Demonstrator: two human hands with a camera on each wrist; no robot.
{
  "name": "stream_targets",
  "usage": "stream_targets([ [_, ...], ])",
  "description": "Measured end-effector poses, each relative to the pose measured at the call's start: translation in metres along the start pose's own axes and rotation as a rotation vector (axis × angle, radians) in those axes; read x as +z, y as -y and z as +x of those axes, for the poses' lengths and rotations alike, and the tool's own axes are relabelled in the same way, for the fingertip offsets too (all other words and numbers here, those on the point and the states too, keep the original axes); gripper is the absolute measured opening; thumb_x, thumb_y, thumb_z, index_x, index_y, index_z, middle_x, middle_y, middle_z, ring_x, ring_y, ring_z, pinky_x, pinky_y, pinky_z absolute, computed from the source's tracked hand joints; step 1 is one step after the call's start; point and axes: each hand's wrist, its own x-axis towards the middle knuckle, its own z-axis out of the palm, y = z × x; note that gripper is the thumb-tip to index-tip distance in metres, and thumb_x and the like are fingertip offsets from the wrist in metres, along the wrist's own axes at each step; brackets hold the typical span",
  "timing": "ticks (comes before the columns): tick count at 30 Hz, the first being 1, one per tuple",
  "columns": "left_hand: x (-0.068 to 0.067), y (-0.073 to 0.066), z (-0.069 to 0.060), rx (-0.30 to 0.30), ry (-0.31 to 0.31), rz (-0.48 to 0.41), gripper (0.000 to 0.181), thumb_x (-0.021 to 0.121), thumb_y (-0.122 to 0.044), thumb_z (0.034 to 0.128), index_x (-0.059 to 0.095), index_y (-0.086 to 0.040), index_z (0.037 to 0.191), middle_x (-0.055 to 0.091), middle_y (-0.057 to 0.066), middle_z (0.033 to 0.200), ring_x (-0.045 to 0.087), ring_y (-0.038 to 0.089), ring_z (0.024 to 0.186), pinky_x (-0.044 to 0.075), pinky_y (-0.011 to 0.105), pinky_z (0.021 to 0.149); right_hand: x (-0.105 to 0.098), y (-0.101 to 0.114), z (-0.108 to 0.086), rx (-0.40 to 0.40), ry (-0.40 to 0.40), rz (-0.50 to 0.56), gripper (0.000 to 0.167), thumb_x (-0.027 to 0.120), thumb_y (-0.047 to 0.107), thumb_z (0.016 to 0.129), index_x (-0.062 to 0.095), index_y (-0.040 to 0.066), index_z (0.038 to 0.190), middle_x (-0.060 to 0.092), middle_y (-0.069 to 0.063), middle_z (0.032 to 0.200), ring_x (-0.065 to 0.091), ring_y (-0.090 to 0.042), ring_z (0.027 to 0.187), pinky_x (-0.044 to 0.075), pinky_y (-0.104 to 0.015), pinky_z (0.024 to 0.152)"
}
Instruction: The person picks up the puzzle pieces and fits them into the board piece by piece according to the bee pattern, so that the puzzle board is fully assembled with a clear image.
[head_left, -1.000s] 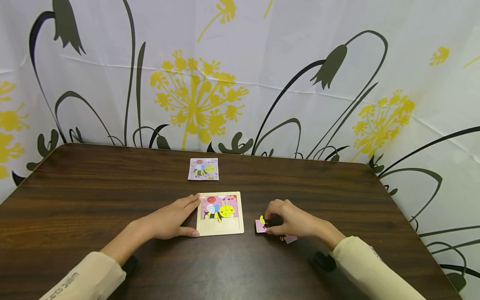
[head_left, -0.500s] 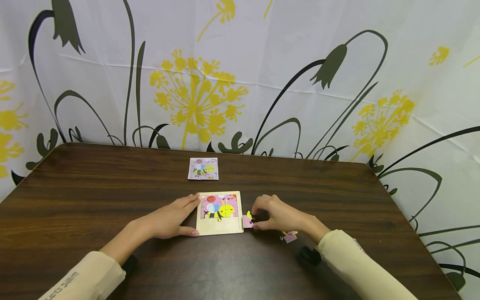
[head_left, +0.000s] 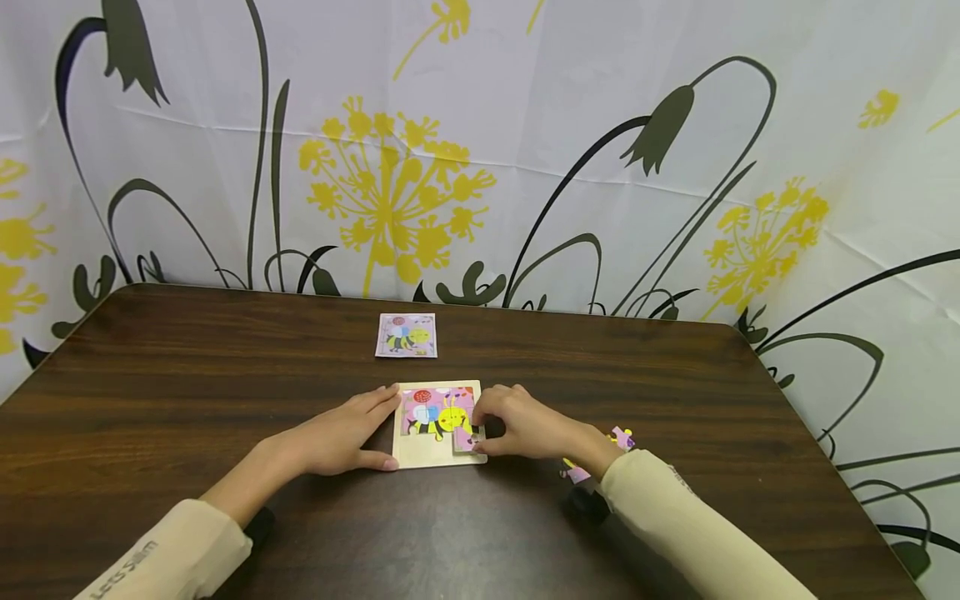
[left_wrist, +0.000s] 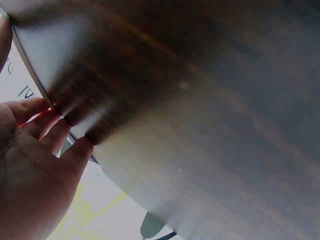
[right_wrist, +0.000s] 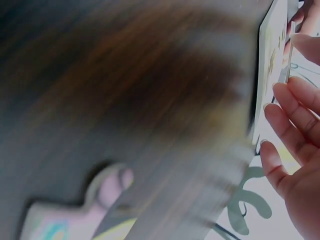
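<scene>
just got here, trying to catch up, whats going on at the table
A person's right grip pinches a puzzle piece at the lower right of a wooden tray, and the left grip rests against the tray's left edge. The bee picture's upper part is in place; the bottom left is bare. Loose pieces lie off to the right.

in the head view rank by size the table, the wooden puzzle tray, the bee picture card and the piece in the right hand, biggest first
1. table
2. wooden puzzle tray
3. bee picture card
4. puzzle piece in the right hand, partly hidden but clearly smallest
</scene>
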Motion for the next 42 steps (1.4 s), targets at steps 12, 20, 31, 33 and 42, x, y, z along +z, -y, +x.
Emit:
stream_targets([
  [12,0.001,0.001,0.000,-0.003,0.003,-0.008,0.084,0.063,-0.046,0.0817,0.030,0.008,0.138,0.021,0.025,0.145,0.021,0.041,0.131,0.023,0.053,0.102,0.010,0.015,0.025,-0.015,0.024,-0.025,0.020,0.072,0.023,0.079,0.065,0.008,0.091,0.060,0.003,0.090,0.050,-0.010,0.086,0.033,-0.024,0.072],
  [20,0.000,0.001,-0.001,0.022,-0.013,-0.015,0.083,0.061,-0.047,0.0825,0.030,0.008,0.138,0.023,0.025,0.144,0.023,0.042,0.130,0.025,0.054,0.101,0.015,0.025,0.037,-0.022,0.021,-0.057,0.021,0.072,0.025,0.078,0.065,0.010,0.091,0.060,0.003,0.090,0.051,-0.009,0.090,0.032,-0.025,0.076],
  [31,0.001,0.002,-0.001,0.042,-0.028,-0.006,0.082,0.061,-0.046,0.0831,0.031,0.008,0.137,0.024,0.026,0.144,0.024,0.042,0.130,0.026,0.054,0.100,0.021,0.032,0.044,-0.022,-0.005,-0.106,0.021,0.073,0.028,0.077,0.066,0.013,0.090,0.057,0.006,0.093,0.050,-0.009,0.092,0.030,-0.024,0.072],
  [33,0.001,0.003,-0.001,0.044,-0.031,-0.003,0.082,0.062,-0.045,0.0831,0.031,0.009,0.137,0.024,0.026,0.144,0.025,0.043,0.129,0.026,0.054,0.100,0.023,0.032,0.045,-0.020,-0.003,-0.112,0.021,0.073,0.028,0.077,0.066,0.013,0.090,0.057,0.006,0.093,0.049,-0.009,0.094,0.030,-0.024,0.072],
  [42,0.001,0.003,-0.001,0.046,-0.033,0.001,0.082,0.062,-0.045,0.0832,0.031,0.009,0.137,0.024,0.026,0.144,0.025,0.042,0.129,0.026,0.054,0.100,0.026,0.034,0.045,-0.012,-0.009,-0.150,0.023,0.073,0.030,0.077,0.067,0.013,0.091,0.057,0.005,0.095,0.049,-0.010,0.097,0.031,-0.025,0.074],
])
